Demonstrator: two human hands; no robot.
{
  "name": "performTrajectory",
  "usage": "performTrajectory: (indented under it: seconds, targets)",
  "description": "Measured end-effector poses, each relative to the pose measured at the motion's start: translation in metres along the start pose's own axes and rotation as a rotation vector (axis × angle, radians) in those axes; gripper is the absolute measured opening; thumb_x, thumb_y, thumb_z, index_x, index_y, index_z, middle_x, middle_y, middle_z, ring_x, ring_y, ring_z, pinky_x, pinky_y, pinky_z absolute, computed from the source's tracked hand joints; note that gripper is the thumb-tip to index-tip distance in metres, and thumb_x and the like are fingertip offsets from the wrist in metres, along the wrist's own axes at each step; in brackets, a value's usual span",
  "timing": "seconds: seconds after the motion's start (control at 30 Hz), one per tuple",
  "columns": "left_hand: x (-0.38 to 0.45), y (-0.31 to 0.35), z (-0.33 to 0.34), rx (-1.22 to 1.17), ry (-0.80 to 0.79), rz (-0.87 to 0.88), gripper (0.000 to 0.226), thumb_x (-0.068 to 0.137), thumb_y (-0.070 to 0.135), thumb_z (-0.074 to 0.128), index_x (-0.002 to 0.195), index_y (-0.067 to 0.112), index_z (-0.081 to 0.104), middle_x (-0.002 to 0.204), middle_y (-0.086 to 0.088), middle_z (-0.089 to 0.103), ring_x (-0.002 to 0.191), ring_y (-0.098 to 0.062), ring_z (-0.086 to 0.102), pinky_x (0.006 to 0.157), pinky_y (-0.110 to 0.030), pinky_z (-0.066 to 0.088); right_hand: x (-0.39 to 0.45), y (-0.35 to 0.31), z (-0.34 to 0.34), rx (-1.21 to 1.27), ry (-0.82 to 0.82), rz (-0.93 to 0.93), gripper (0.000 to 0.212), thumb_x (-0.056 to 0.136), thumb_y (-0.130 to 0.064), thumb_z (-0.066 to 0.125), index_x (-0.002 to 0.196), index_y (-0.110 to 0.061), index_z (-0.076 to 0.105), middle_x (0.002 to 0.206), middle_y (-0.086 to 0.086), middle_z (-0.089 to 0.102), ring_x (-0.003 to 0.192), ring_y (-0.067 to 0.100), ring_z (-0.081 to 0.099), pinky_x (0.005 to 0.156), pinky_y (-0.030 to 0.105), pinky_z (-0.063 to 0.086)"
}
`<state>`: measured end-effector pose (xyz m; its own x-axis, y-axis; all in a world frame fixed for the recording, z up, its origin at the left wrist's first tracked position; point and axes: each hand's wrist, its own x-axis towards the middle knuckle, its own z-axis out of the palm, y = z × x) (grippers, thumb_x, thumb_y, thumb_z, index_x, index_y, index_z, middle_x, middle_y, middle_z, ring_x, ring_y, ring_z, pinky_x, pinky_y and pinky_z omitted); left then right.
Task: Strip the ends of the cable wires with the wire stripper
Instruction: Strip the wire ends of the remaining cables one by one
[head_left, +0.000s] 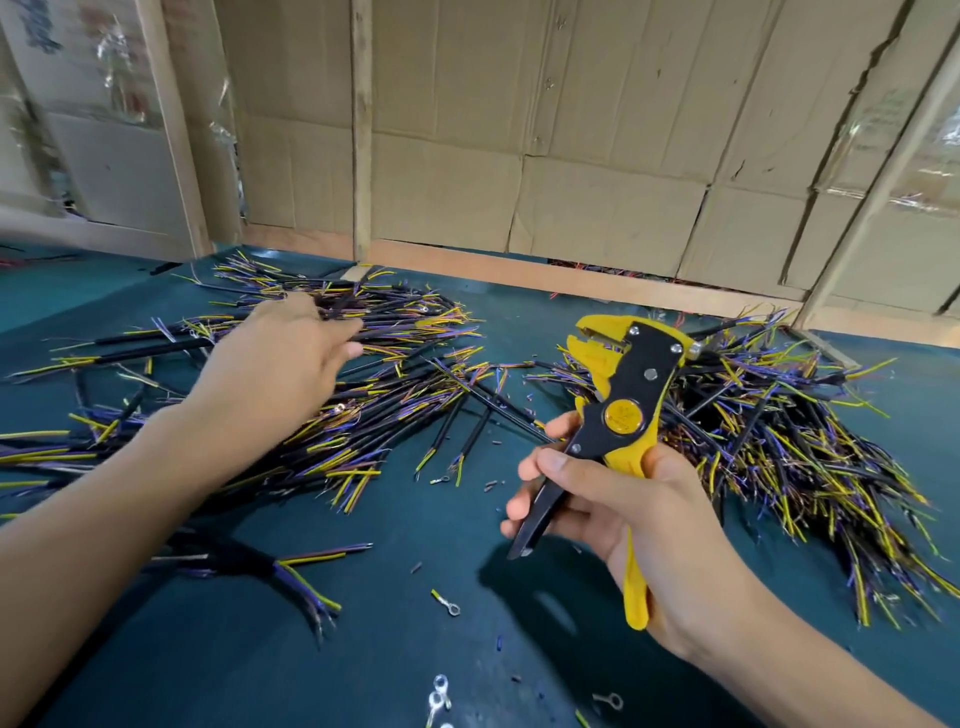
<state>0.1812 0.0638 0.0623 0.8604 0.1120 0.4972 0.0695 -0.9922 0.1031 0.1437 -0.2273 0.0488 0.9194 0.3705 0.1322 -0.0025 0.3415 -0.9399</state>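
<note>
Wire stripper (623, 410) in right hand (639, 525)

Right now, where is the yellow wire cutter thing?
In the head view, the wire stripper is right of centre, held up by the right hand above the teal table, just in front of the right-hand cable pile.

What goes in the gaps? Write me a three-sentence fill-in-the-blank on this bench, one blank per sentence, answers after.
1. The wire stripper is held in the ____ hand.
2. The other hand reaches into the pile of ____.
3. The stripper's handles are black and ____.

Missing words: right; cables; yellow
</note>
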Motion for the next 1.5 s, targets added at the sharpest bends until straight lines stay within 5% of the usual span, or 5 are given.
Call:
performTrajectory:
  seconds: [0.23, 0.83, 1.0, 1.17, 1.5]
  targets:
    - [-0.018, 0.031, -0.006, 0.048, -0.116, 0.279, 0.05, 0.084, 0.071, 0.033, 0.104, 0.038, 0.063, 0.098, 0.01, 0.053, 0.103, -0.022, 0.044, 0.089, -0.043, 0.033, 0.001, -0.001, -0.001, -0.019, 0.015, -0.012, 0.029, 0.079, -0.004, 0.072, 0.106, 0.001, 0.061, 0.085, 0.026, 0.067, 0.068, 0.045, 0.065, 0.07, 0.054, 0.058]
    - [-0.036, 0.06, -0.013, 0.29, -0.162, 0.061, 0.016, 0.099, 0.042, 0.043, 0.101, 0.03, 0.053, 0.103, 0.01, 0.053, 0.108, -0.019, 0.043, 0.085, -0.04, 0.029, 0.003, -0.001, -0.006, -0.053, 0.044, -0.032, 0.031, 0.079, -0.005, 0.072, 0.107, 0.001, 0.061, 0.087, 0.024, 0.067, 0.068, 0.047, 0.064, 0.072, 0.06, 0.058]
    - [-0.04, 0.07, -0.036, -0.487, 0.322, 0.387, 0.012, 0.1, 0.027, 0.051, 0.103, 0.018, 0.059, 0.092, 0.008, 0.065, 0.084, -0.014, 0.057, 0.081, -0.03, 0.043, 0.003, -0.004, -0.007, 0.001, 0.036, -0.061, 0.02, 0.078, -0.006, 0.071, 0.097, -0.006, 0.068, 0.086, 0.026, 0.066, 0.068, 0.045, 0.064, 0.069, 0.055, 0.057]
    - [-0.055, 0.097, -0.047, -1.487, 0.021, 0.32, 0.023, 0.094, 0.02, 0.064, 0.116, 0.021, 0.058, 0.081, -0.007, 0.07, 0.053, -0.015, 0.051, 0.048, -0.02, 0.04, 0.0, -0.012, -0.006, 0.057, -0.112, -0.186, 0.042, 0.074, -0.025, 0.088, 0.104, -0.007, 0.065, 0.102, 0.026, 0.068, 0.076, 0.046, 0.066, 0.072, 0.057, 0.056]
    - [-0.062, 0.103, -0.033, -1.536, -0.333, 0.173, 0.026, 0.083, 0.026, 0.07, 0.109, 0.026, 0.066, 0.08, -0.014, 0.073, 0.055, -0.018, 0.055, 0.042, -0.021, 0.038, -0.003, -0.025, -0.008, -0.047, -0.012, -0.297, 0.025, 0.078, -0.001, 0.071, 0.1, -0.006, 0.06, 0.085, 0.018, 0.066, 0.072, 0.043, 0.065, 0.07, 0.051, 0.058]
